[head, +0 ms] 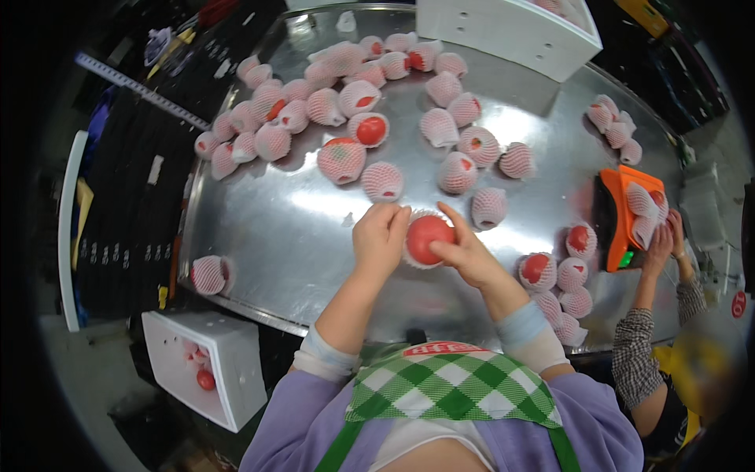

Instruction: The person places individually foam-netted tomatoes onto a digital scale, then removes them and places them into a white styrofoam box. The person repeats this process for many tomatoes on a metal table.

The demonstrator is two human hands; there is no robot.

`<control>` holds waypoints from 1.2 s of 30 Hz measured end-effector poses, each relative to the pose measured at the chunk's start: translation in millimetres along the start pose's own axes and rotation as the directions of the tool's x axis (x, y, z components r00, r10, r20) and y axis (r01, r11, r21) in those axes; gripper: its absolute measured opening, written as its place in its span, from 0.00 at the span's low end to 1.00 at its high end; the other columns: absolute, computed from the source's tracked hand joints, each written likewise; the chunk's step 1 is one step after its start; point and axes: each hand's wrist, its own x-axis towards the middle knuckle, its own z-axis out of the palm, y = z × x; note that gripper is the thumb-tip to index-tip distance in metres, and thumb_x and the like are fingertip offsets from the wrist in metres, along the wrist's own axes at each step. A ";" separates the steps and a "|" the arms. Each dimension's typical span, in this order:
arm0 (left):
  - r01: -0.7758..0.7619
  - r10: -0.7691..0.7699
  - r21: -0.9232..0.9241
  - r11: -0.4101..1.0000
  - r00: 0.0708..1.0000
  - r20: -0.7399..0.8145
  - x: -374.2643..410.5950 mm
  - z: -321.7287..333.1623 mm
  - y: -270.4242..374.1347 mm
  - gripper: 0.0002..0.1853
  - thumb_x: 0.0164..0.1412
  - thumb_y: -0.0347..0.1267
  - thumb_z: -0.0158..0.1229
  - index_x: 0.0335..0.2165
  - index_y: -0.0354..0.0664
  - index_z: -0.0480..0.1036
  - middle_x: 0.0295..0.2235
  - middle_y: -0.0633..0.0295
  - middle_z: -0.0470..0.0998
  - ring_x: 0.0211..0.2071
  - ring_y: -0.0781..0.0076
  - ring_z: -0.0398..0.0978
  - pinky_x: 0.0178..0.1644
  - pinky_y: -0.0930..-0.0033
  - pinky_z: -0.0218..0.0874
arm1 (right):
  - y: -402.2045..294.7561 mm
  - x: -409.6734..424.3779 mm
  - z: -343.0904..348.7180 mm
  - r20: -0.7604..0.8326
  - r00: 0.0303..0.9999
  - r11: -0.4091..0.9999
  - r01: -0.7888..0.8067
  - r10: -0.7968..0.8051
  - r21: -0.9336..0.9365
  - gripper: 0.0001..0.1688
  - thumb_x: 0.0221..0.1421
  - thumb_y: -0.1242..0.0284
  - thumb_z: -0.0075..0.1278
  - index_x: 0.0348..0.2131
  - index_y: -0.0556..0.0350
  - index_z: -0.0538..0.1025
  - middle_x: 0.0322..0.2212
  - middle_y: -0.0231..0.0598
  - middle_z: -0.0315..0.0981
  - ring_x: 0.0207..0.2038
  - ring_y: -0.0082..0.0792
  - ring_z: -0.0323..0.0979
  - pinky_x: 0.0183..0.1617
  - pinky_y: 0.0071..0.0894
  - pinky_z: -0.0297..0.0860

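Note:
A red tomato (429, 239), partly inside a white foam net sleeve, is between my two hands above the steel table (283, 236). My right hand (469, 251) holds it, the thumb pressed on its face and the fingers along the sleeve's far side. On the other side, my left hand (380, 236) has its fingers curled in, with thumb and forefinger pinched at the sleeve's edge. Just beyond lie more tomatoes in foam nets, the nearest being one sleeved tomato (382, 182) and another (489, 208) to the right.
Many netted tomatoes (345, 59) cover the far side. A white foam box (507, 35) stands at the back; another foam box (236, 366) with tomatoes is at lower left. At right, a co-worker's hands (657, 248) touch netted tomatoes on an orange scale (616, 218). More netted tomatoes (538, 270) lie nearby.

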 end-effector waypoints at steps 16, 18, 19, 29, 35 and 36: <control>-0.162 0.220 -0.216 0.963 0.935 0.279 -17.9 39.9 25.1 0.07 0.48 0.26 0.59 0.24 0.35 0.68 0.22 0.57 0.70 0.23 0.61 0.69 0.26 0.67 0.60 | 18.7 -15.1 -31.3 -0.345 0.765 0.821 0.402 -0.544 -0.404 0.39 0.44 0.73 0.60 0.54 0.60 0.60 0.47 0.45 0.63 0.48 0.33 0.65 0.51 0.32 0.64; -0.260 0.332 -0.250 0.933 0.890 0.313 -21.6 40.4 38.7 0.05 0.48 0.25 0.57 0.23 0.37 0.68 0.22 0.56 0.69 0.22 0.58 0.69 0.26 0.66 0.60 | 17.2 -21.2 -38.0 -0.345 0.729 0.768 0.376 -0.590 -0.518 0.39 0.43 0.72 0.61 0.53 0.61 0.62 0.47 0.46 0.64 0.48 0.34 0.66 0.51 0.32 0.64; -0.259 0.329 -0.242 0.935 0.889 0.318 -24.3 42.3 38.5 0.06 0.48 0.25 0.58 0.23 0.37 0.68 0.22 0.56 0.69 0.22 0.59 0.69 0.26 0.66 0.61 | 15.6 -23.6 -39.1 -0.343 0.712 0.737 0.360 -0.613 -0.571 0.38 0.43 0.72 0.61 0.52 0.62 0.62 0.47 0.46 0.64 0.48 0.35 0.66 0.51 0.32 0.65; -0.089 0.136 -0.136 0.987 0.909 0.395 -38.1 64.4 44.7 0.08 0.50 0.30 0.60 0.24 0.38 0.70 0.23 0.58 0.72 0.25 0.63 0.72 0.29 0.68 0.63 | 21.6 -54.9 -46.3 -0.514 0.729 0.885 0.438 -0.452 -0.157 0.41 0.42 0.74 0.62 0.52 0.59 0.57 0.43 0.42 0.64 0.44 0.29 0.68 0.46 0.28 0.68; -0.298 0.345 -0.179 0.938 0.735 0.583 -44.8 61.7 68.6 0.07 0.51 0.34 0.58 0.26 0.42 0.72 0.27 0.61 0.74 0.29 0.60 0.73 0.32 0.63 0.65 | 23.3 -117.8 -150.2 -0.800 0.287 0.844 0.284 -0.527 -0.455 0.36 0.42 0.69 0.62 0.49 0.57 0.62 0.42 0.44 0.66 0.41 0.31 0.69 0.44 0.29 0.68; -0.275 0.313 -0.159 0.948 0.730 0.607 -48.7 59.5 70.8 0.07 0.51 0.34 0.58 0.26 0.42 0.72 0.27 0.61 0.74 0.29 0.60 0.74 0.33 0.63 0.65 | 33.4 -129.5 -186.2 -0.856 0.107 0.852 0.213 -0.506 -0.477 0.36 0.43 0.66 0.61 0.49 0.58 0.63 0.42 0.46 0.66 0.41 0.34 0.68 0.44 0.30 0.68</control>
